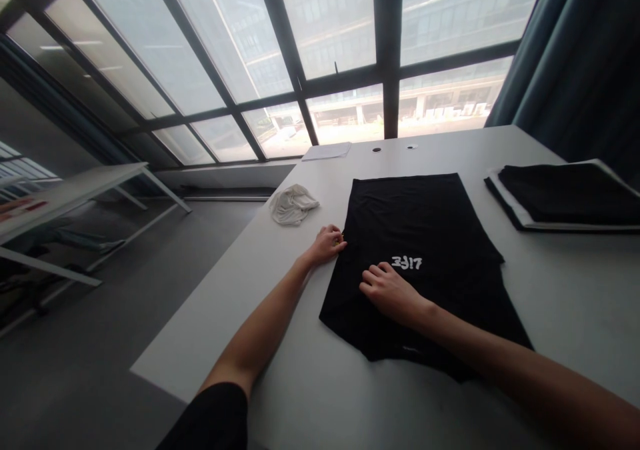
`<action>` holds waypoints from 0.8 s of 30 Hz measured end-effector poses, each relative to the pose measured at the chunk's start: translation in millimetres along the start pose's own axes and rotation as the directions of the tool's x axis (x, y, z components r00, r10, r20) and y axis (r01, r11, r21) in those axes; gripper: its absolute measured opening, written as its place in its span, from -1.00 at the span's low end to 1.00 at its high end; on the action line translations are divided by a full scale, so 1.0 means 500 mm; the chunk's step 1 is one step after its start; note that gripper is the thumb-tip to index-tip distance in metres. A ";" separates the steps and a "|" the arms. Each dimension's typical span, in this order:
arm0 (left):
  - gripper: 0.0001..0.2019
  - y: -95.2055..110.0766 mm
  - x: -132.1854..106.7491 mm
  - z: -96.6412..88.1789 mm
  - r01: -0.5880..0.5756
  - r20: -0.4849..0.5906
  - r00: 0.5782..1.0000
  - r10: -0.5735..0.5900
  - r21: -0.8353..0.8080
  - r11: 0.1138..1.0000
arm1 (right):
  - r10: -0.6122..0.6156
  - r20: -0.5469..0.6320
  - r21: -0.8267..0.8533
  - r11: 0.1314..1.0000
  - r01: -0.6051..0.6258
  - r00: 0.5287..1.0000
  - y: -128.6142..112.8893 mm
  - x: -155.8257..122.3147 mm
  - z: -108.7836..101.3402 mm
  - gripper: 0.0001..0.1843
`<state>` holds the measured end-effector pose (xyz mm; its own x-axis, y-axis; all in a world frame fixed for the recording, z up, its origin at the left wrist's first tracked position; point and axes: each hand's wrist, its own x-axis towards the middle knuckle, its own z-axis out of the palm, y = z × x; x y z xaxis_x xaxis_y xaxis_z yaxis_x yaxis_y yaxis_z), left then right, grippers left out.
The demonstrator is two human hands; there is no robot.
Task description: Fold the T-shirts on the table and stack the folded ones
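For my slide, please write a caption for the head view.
Left hand at the edge and right hand on the middle of a black garment spread on a white table.

The white table [550, 317] in front of me fills the lower right of the frame. A black T-shirt [425, 223] with white lettering lies flat at centre. Just left of it sits a crumpled white cloth [291, 205]. Near the far edge I see a sheet of paper [327, 151] and two round holes [377, 149]. At the right edge, folded black garments [570, 193] rest on a white board [525, 220].
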<state>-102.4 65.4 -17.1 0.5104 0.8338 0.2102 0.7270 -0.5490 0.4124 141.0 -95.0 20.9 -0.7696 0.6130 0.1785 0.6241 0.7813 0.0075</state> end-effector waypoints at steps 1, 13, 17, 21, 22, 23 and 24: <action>-0.79 0.000 -0.003 0.002 0.000 -0.009 1.000 0.000 0.003 1.000 | -0.001 0.000 -0.006 1.000 0.001 1.000 0.001 0.001 -0.001 -0.86; -0.80 -0.008 -0.005 0.007 -0.024 -0.046 0.999 0.024 -0.014 1.000 | -0.039 -0.069 -0.087 0.996 0.033 0.997 0.024 0.007 -0.054 -0.79; -0.80 -0.008 -0.006 0.010 -0.029 -0.055 0.998 0.028 -0.019 0.999 | -0.063 -0.062 -0.101 0.993 0.056 0.996 0.029 0.000 -0.063 -0.79; -0.83 0.003 -0.005 0.004 -0.031 -0.083 0.996 0.029 -0.023 0.999 | -0.040 0.014 -0.075 0.996 0.041 0.999 0.035 -0.008 -0.038 -0.84; -0.85 0.010 -0.006 -0.001 -0.027 -0.099 0.995 0.025 -0.023 0.999 | -0.036 0.032 -0.051 0.998 0.037 0.999 0.037 -0.009 -0.032 -0.85; -0.87 0.020 -0.008 -0.008 -0.027 -0.122 0.992 0.023 -0.025 0.999 | -0.027 0.042 -0.018 0.999 0.028 0.999 0.039 -0.009 -0.027 -0.87; -0.87 0.032 -0.012 -0.016 -0.032 -0.151 0.988 0.027 -0.027 0.999 | -0.008 0.040 0.019 1.000 0.008 0.999 0.043 -0.009 -0.025 -0.86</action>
<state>-97.3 52.0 -4.4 0.4549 0.8177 0.3529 0.6976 -0.5735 0.4296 159.5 -82.4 32.4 -0.7796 0.6107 0.1386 0.6155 0.7880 -0.0101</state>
